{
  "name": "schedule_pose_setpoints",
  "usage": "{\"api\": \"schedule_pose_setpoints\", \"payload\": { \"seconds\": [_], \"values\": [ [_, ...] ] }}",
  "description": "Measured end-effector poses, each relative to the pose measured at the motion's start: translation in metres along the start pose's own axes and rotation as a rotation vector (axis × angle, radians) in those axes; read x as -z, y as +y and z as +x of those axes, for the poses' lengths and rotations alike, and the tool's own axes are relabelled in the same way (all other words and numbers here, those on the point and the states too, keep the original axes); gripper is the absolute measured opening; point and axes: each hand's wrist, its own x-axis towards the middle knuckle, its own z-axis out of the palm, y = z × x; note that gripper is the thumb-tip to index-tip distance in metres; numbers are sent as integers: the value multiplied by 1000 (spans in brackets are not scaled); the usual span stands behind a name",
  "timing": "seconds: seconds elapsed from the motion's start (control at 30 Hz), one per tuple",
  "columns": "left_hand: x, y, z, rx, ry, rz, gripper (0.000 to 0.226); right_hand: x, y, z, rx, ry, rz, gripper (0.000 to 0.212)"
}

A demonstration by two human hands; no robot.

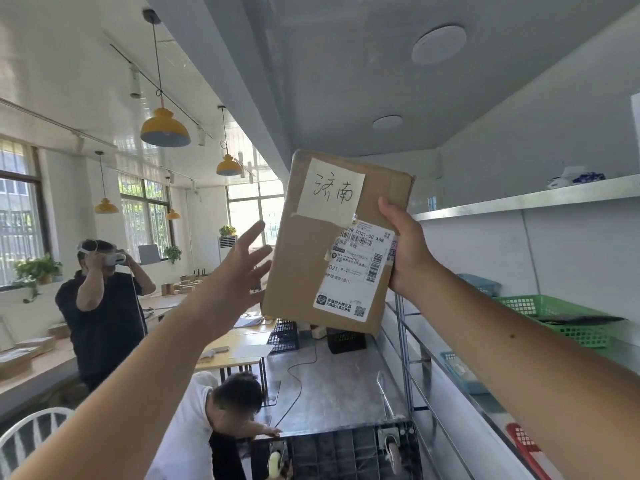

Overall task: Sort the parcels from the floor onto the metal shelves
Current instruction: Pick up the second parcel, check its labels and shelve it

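Note:
A flat brown cardboard parcel (311, 258) is held up high in front of me, tilted a little. It carries a white handwritten note at its top and a printed shipping label at its lower right. My right hand (407, 249) grips the parcel's right edge, thumb on the front. My left hand (242, 271) is raised just left of the parcel with fingers spread, close to its left edge but holding nothing. The metal shelves (519, 202) run along the right wall.
A green basket (554, 317), a blue basket (481, 282) and a red basket (526, 445) sit on the shelves. An upturned black trolley (336, 452) lies below, with a crouching person (214, 420) beside it. Another person (104, 306) stands at the left by wooden tables (239, 344).

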Motion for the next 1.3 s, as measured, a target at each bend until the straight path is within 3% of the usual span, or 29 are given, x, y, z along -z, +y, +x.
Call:
{"api": "schedule_pose_setpoints", "payload": {
  "seconds": [0.13, 0.33, 0.43, 0.73, 0.83, 0.93, 1.0, 1.07, 1.3],
  "values": [
    [12, 12, 15, -73, -123, 84, 129, -6, -13, 0, 2, 8, -25, 32],
    [3, 41, 24, -124, -178, 135, 144, -20, -37, 2, -4, -28, -58, 43],
    [1, 48, 27, -129, -187, 145, 145, -25, -50, 1, 3, -49, -83, 34],
    [-23, 38, 31, -209, -175, -81, 114, -23, -67, -9, 13, -81, -131, 37],
    [-34, 30, 31, -257, -177, -228, 101, -17, -65, -15, 19, -64, -166, 49],
    [-42, 23, 29, -268, -172, -376, 97, -6, -58, -16, -8, -67, -196, 86],
    [-48, 19, 27, -255, -163, -454, 116, 2, -52, -16, -16, -94, -210, 116],
    [-53, 17, 27, -228, -128, -511, 137, 12, -44, -16, -36, -104, -181, 133],
    [-63, 13, 29, -184, -56, -582, 139, 37, -23, -18, -103, -166, -187, 133]
  ]
}}
